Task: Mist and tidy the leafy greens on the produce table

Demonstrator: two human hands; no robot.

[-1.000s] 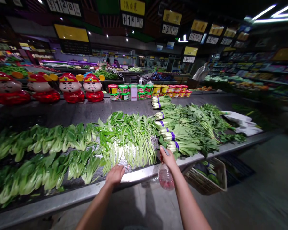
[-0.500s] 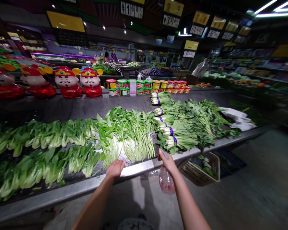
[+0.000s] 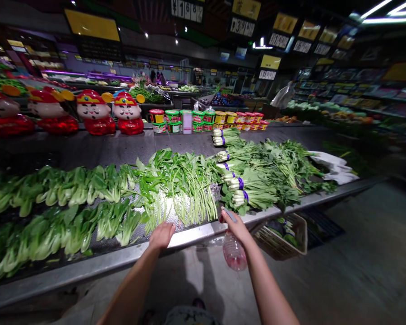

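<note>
My right hand [image 3: 236, 225] grips the top of a clear plastic spray bottle [image 3: 234, 253] that hangs below the counter's edge, with pinkish liquid in it. My left hand [image 3: 161, 235] rests palm down, fingers stretched, on the steel rim of the produce counter [image 3: 189, 240], just in front of a heap of long-stemmed leafy greens [image 3: 179, 187]. To the right of my right hand lie bundles of greens tied with purple bands [image 3: 253, 189]. Rows of bok choy [image 3: 61, 212] cover the counter to the left.
At the back of the counter stand red figurines [image 3: 94, 118] and colourful tubs [image 3: 206, 122]. A white bag [image 3: 334, 167] lies at the counter's right end. A basket [image 3: 284, 234] with greens sits on the floor under the counter. Price signs hang overhead; more stalls lie behind.
The view has drifted slightly; both hands stay at the counter's edge, the right one a little higher with the bottle. The left hand still lies on the rim.
</note>
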